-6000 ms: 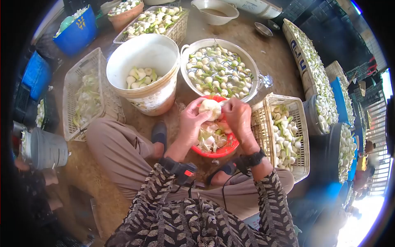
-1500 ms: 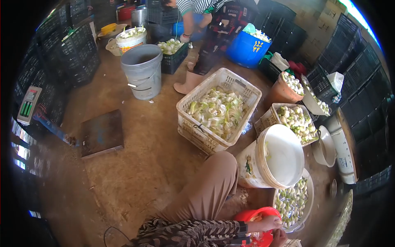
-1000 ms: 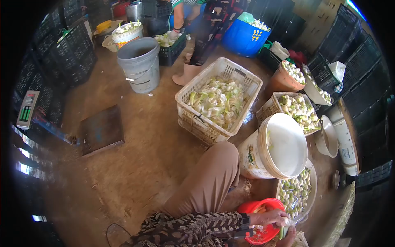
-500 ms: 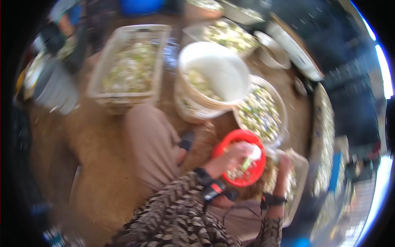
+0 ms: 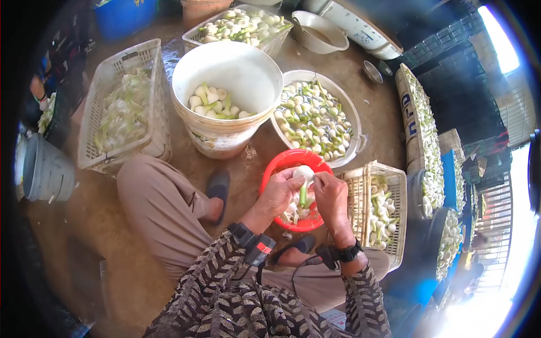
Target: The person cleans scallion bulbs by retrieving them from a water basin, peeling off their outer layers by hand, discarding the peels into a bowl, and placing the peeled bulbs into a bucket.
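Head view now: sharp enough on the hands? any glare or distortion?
Head view: left hand and right hand on the white bulb are sharp; strong fisheye bend with black corners; blown-out glare at the right edge and lower right; white bucket evenly lit.

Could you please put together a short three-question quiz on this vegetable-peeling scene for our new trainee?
1. True or false: both hands hold the white bulb over the red bowl.
2. What lies in the white bucket? A) peeled bulbs B) water only C) loose leaves
3. Fill in: the basket of bulbs by the right hand is made of ____ plastic lattice.

Key: 1 true, with the left hand beneath it. 2 A. 3 cream-coloured.
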Demonstrator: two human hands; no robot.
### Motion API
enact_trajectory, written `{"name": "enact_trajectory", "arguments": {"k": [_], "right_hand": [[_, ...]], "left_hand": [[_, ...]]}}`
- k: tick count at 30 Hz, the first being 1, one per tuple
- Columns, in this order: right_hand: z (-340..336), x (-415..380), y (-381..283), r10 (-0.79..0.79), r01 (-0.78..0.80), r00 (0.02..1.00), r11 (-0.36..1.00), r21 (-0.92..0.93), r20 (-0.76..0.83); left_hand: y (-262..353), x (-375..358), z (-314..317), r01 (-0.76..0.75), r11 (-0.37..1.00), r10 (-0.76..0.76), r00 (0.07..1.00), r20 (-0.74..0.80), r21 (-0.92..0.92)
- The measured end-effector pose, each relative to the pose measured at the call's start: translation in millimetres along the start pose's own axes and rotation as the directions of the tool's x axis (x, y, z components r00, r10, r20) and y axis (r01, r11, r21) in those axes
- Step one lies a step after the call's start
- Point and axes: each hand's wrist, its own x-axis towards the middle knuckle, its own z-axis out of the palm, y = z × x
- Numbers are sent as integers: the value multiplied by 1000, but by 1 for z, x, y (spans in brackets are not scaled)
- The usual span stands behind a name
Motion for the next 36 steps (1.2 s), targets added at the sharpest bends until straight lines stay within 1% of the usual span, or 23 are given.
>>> {"name": "enact_trajectory", "arguments": {"k": [2, 5, 6, 7, 9, 11, 12, 13, 15, 16, 17, 18, 19, 20, 22, 23, 24, 25, 26, 29, 31, 33, 36], "right_hand": [[7, 1, 8, -38, 32, 995, 997, -73, -95], [3, 2, 26, 146, -141, 989, 972, 188, -11], [4, 2, 31, 151, -145, 988, 972, 187, -17], [3, 1, 33, 165, -167, 986, 948, 270, 31], [2, -4, 36, 188, -206, 978, 912, 355, 85], [-11, 2, 36, 386, -387, 900, 492, 780, 203], [-18, 5, 41, 407, -320, 903, 418, 850, 139], [-26, 8, 46, 411, -319, 901, 417, 851, 137], [-39, 11, 58, 493, -140, 870, 272, 952, -13], [-42, 12, 67, 475, -228, 880, 436, 871, -8], [-39, 11, 75, 474, -224, 881, 436, 872, -10], [-37, 9, 82, 358, -375, 926, 846, 378, 117], [-34, 10, 86, 325, -252, 901, 931, -265, 288], [-26, 2, 89, 241, -154, 948, 919, -362, 210], [-23, 3, 93, 278, -223, 935, 944, -243, 220], [-21, 6, 93, 328, -306, 912, 944, -124, 244], [-18, 10, 96, 295, -265, 917, 954, -143, 267], [-15, 16, 102, 292, -265, 920, 955, -135, 263], [-12, 23, 112, 242, -227, 918, 970, -84, 314], [-2, 66, 146, 184, -228, 924, 969, 98, 334], [9, 114, 175, 259, -323, 900, 937, 134, 351], [27, 173, 209, 206, -239, 888, 970, 30, 411], [84, 255, 267, 105, -121, 950, 992, 35, 293]], "left_hand": [[4, 3, 0, 0, 1000, 0, 999, 42, -7], [9, -5, 13, 15, 1000, -15, 1000, 2, -23], [11, -5, 16, -1, 951, 14, 999, -38, 311], [8, -5, 17, 0, 795, 52, 996, -69, 606], [2, 2, 4, -17, 691, 99, 993, -71, 723], [13, 3, 3, 253, 699, -171, 967, -187, 669], [13, 6, -11, 223, 769, -246, 968, -45, 599], [13, 4, -1, 226, 768, -250, 967, -44, 600], [18, -9, 27, 91, 849, -72, 996, -58, 521], [17, -9, 22, 90, 847, -70, 996, -58, 524], [14, -8, 12, 103, 858, -100, 994, -32, 504], [12, -6, 5, 116, 868, -129, 992, -6, 483], [10, -5, 3, 108, 866, -123, 992, -1, 488], [10, -2, 2, 88, 897, -106, 994, 18, 433], [21, 10, 0, 10, 933, -40, 996, 78, 359], [37, 20, 6, -128, 952, 79, 981, 180, 277], [54, 28, 11, -140, 990, 143, 977, 159, -30], [72, 36, 23, -180, 937, 191, 982, 8, -301], [92, 46, 31, -303, 905, 302, 952, -52, -300], [121, 63, 41, -409, 890, 446, 872, 201, -201], [102, 75, 32, -365, 931, 366, 929, 57, -21], [67, 88, 19, -257, 956, 273, 955, -117, 139], [37, 111, -7, -30, 937, 121, 962, -243, 348]]}}
